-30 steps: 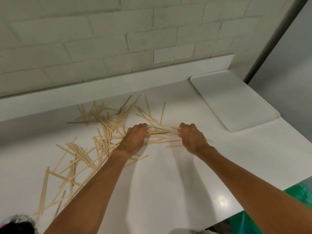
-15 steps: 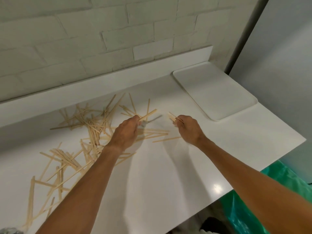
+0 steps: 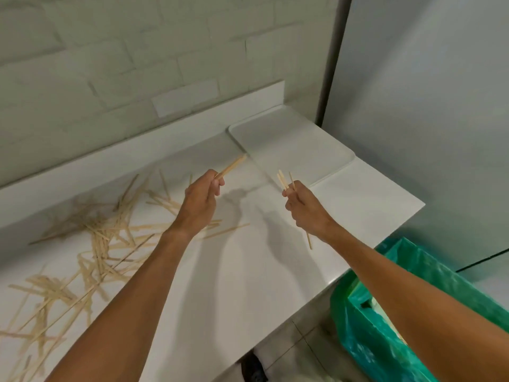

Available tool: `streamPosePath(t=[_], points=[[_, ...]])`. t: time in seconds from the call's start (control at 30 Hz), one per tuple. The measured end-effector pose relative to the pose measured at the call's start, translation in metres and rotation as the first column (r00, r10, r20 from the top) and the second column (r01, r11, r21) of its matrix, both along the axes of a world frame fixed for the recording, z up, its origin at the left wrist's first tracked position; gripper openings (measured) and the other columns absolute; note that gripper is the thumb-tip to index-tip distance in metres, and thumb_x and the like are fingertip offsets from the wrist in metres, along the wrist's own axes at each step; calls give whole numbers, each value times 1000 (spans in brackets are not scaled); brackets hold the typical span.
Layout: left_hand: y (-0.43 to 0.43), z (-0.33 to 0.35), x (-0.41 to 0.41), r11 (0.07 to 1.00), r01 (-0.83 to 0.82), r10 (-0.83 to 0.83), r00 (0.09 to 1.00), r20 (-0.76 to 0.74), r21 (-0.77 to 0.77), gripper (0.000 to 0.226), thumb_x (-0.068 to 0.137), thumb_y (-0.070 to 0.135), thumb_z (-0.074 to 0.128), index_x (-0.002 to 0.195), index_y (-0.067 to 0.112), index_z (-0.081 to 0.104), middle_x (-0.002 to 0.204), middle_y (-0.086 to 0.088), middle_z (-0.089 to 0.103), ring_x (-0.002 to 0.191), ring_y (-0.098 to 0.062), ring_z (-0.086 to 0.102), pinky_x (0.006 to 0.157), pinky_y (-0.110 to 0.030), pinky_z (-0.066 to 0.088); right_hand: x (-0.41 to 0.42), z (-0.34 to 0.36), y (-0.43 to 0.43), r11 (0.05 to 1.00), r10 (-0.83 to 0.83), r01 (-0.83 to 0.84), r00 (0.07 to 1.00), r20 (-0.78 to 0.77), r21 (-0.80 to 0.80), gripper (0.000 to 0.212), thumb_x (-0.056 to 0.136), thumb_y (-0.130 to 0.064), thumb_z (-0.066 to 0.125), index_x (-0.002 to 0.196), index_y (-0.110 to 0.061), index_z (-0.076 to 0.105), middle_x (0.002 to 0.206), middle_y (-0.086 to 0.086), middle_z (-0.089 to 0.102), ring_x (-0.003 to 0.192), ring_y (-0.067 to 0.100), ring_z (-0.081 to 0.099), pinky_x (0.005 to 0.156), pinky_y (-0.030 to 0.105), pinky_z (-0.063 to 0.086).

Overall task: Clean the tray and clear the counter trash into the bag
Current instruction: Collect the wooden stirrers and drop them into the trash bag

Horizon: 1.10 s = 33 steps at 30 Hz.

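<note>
Thin wooden sticks [image 3: 104, 238] lie scattered over the left half of the white counter [image 3: 248, 277]. My left hand [image 3: 199, 201] is raised above the counter, closed around a few sticks that poke up and to the right. My right hand [image 3: 303, 208] is also lifted and grips a few sticks, their ends showing above and below the fist. A white tray [image 3: 292, 144] lies flat at the counter's far right corner with nothing on it. The green bag [image 3: 385, 312] hangs open below the counter's right edge, under my right forearm.
A white brick wall and a low white ledge [image 3: 137, 150] run behind the counter. A grey panel [image 3: 427, 106] stands to the right of the tray. Tiled floor [image 3: 297, 348] shows beneath the counter's front corner.
Both hands have lifted off the counter with sticks in them. They have moved apart and to the right. My view has swung right, bringing the green bag into sight.
</note>
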<state>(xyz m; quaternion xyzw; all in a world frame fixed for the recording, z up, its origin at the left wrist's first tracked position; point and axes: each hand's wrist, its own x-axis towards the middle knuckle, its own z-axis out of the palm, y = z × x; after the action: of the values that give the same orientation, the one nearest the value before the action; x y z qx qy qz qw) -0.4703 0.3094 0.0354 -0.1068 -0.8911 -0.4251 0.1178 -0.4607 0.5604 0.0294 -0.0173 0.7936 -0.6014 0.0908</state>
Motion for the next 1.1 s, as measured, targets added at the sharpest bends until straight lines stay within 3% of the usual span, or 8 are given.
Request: streamPosePath(t=[0.13, 0.27, 0.5, 0.6, 0.7, 0.87, 0.97, 1.1], points=[[51, 11, -9, 981, -4, -1, 1000, 28, 192, 27, 104, 26, 33, 84, 32, 50, 77, 0, 50, 72, -14, 45, 68, -33, 37, 13, 1, 56, 997, -77, 78, 997, -15, 7, 24, 106, -17, 30, 103, -2, 48, 74, -1, 37, 51, 3, 31, 41, 10, 26], [113, 20, -8, 901, -43, -37, 984, 176, 432, 25, 105, 17, 33, 90, 22, 52, 71, 5, 45, 61, -7, 38, 59, -24, 31, 26, -6, 116, 990, -140, 140, 990, 32, 17, 26, 105, -23, 31, 104, -4, 49, 72, -1, 37, 53, 3, 33, 41, 12, 27], [230, 21, 11, 905, 102, -205, 955, 213, 414, 25, 105, 15, 31, 91, 17, 52, 68, 5, 42, 59, -5, 35, 55, -19, 31, 68, -18, 221, 959, -281, 280, 959, 20, 45, 22, 105, -22, 33, 93, -14, 50, 69, -4, 39, 56, 7, 35, 46, 17, 31], [285, 16, 21, 926, 190, -269, 939, 217, 327, 25, 106, 19, 31, 95, 14, 52, 70, 4, 42, 61, -6, 37, 57, -20, 32, 93, -30, 272, 927, -364, 361, 931, 12, 99, 22, 104, -23, 35, 94, -10, 51, 69, -3, 43, 58, 9, 38, 53, 25, 32], [336, 1, 34, 930, 355, -365, 877, 313, 92, 26, 106, 25, 32, 99, 14, 54, 74, 2, 47, 66, -10, 43, 60, -22, 37, 121, -46, 319, 892, -414, 400, 910, 25, 211, 24, 104, -21, 37, 96, -4, 51, 71, -1, 45, 61, 11, 41, 58, 30, 35], [422, -42, 67, 701, 665, -446, 690, 569, -257, 25, 103, 16, 37, 101, 8, 61, 89, -6, 60, 81, -22, 55, 73, -34, 42, 168, -81, 392, 848, -410, 303, 895, 177, 434, 21, 104, -20, 41, 86, -11, 49, 74, 3, 50, 69, 19, 45, 63, 33, 36], [454, -74, 79, 569, 716, -407, 673, 617, -404, 19, 100, 15, 41, 99, 10, 59, 103, -12, 64, 93, -29, 59, 81, -42, 47, 193, -90, 423, 836, -419, 269, 876, 239, 479, 20, 101, -12, 42, 88, -5, 56, 74, 4, 52, 72, 20, 46, 62, 32, 38], [484, -93, 95, 456, 739, -406, 669, 622, -496, 12, 98, 14, 42, 95, 13, 54, 100, -13, 62, 86, -30, 59, 73, -44, 47, 212, -98, 445, 827, -432, 246, 854, 292, 506, 21, 98, -11, 49, 77, -13, 52, 70, 1, 50, 69, 20, 47, 62, 32, 40]])
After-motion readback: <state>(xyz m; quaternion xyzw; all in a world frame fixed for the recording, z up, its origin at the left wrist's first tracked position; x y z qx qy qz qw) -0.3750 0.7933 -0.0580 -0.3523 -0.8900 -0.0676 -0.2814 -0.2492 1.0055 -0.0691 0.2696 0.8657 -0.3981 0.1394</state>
